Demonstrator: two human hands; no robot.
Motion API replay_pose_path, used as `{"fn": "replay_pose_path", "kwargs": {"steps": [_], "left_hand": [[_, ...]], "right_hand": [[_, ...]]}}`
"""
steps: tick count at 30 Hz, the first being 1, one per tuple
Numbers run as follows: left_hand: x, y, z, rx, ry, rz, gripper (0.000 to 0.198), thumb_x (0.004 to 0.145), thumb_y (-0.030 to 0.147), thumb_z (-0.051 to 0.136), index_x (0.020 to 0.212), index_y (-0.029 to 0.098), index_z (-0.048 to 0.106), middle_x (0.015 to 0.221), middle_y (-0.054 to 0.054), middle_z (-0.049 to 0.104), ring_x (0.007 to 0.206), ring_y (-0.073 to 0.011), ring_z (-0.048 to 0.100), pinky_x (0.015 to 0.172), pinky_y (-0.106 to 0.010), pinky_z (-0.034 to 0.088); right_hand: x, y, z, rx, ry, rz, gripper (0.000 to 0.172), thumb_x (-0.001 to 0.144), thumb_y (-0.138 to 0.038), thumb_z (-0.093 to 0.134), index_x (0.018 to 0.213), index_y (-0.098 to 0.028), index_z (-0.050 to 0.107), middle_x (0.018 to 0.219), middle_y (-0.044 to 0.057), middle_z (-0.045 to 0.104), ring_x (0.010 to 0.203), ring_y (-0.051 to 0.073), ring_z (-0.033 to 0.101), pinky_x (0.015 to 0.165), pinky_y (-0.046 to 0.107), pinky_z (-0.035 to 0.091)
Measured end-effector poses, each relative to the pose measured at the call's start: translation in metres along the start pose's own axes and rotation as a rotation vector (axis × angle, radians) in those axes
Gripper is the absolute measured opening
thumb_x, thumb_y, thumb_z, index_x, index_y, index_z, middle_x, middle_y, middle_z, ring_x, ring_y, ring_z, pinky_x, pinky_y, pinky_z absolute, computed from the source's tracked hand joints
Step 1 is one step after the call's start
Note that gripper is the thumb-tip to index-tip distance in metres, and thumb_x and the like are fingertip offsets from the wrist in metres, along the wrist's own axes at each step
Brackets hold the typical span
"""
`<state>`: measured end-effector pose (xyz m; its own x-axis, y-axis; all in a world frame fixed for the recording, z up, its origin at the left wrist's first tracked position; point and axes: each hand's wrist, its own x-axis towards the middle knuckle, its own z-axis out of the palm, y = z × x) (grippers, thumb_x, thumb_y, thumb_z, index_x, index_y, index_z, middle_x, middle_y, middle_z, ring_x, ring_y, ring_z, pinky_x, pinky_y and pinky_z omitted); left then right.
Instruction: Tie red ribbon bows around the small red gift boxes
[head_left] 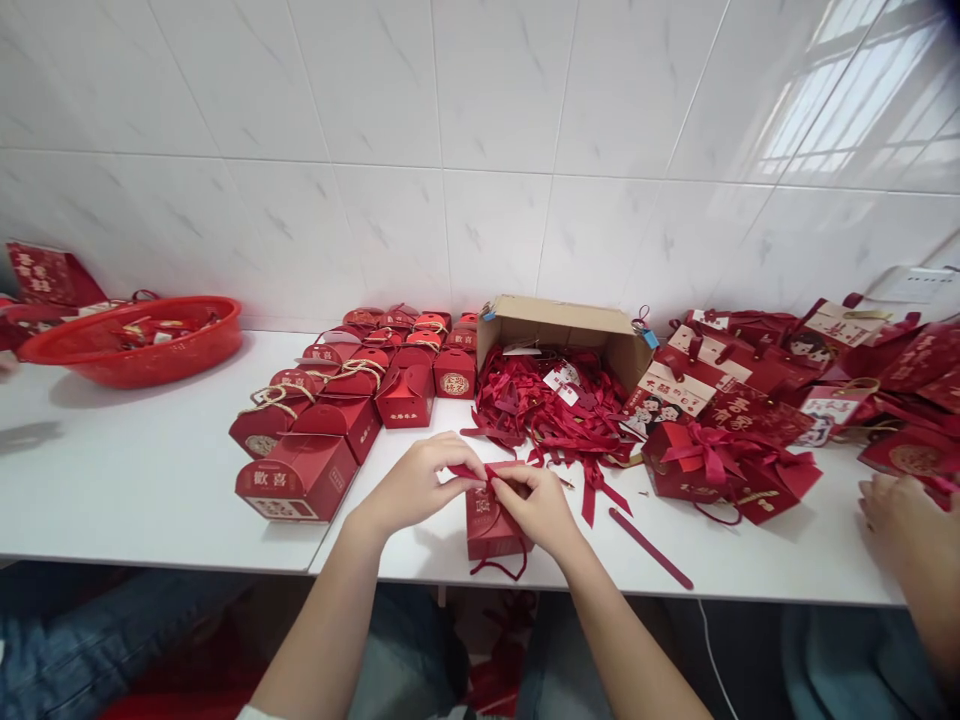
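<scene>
A small red gift box (489,530) stands near the front edge of the white table (150,480). My left hand (417,483) and my right hand (537,507) meet above it. Both pinch a dark red ribbon (475,472) at the top of the box. Ribbon ends hang below the box over the table edge. Both hands have their fingers closed on the ribbon.
Several closed red boxes (337,410) sit to the left. A cardboard box (562,330) spills red ribbons (555,410). Flat and bowed boxes (720,460) lie right. A red basket (131,340) stands far left. Another person's hand (896,510) rests at the right edge.
</scene>
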<state>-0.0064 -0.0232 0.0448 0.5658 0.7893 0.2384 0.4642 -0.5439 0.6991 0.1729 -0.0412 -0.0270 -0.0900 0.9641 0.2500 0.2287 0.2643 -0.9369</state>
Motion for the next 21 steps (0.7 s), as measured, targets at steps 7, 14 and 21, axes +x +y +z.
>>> {"fn": "replay_pose_path", "kwargs": {"steps": [7, 14, 21], "left_hand": [[0.053, 0.013, 0.001, 0.055, -0.293, 0.091, 0.022, 0.078, 0.021, 0.052, 0.091, 0.024, 0.069, 0.093, -0.004, 0.068, 0.089, -0.0202, 0.058, 0.087, -0.032, 0.041], [0.04, -0.007, 0.028, 0.206, 0.314, -0.052, 0.016, 0.08, 0.035, 0.057, 0.084, 0.021, 0.064, 0.089, -0.004, 0.067, 0.09, -0.0215, 0.057, 0.091, -0.038, 0.036], [-0.002, -0.027, 0.049, -0.217, 0.238, -0.212, 0.014, 0.076, 0.03, 0.062, 0.081, 0.02, 0.071, 0.087, -0.006, 0.07, 0.085, -0.0204, 0.064, 0.081, -0.031, 0.047]], "right_hand": [[-0.002, 0.001, -0.006, -0.139, -0.029, -0.098, 0.024, 0.08, -0.028, 0.054, 0.059, -0.018, 0.062, 0.056, 0.0, 0.057, 0.055, 0.014, 0.048, 0.054, 0.026, 0.037], [-0.001, 0.005, -0.007, -0.082, -0.048, -0.075, 0.036, 0.088, -0.038, 0.046, 0.062, -0.018, 0.061, 0.064, 0.003, 0.062, 0.065, 0.016, 0.054, 0.065, 0.028, 0.041], [-0.003, 0.007, -0.005, 0.022, -0.039, 0.011, 0.032, 0.086, -0.044, 0.048, 0.07, -0.018, 0.06, 0.068, 0.004, 0.065, 0.067, 0.017, 0.06, 0.066, 0.029, 0.045]]}}
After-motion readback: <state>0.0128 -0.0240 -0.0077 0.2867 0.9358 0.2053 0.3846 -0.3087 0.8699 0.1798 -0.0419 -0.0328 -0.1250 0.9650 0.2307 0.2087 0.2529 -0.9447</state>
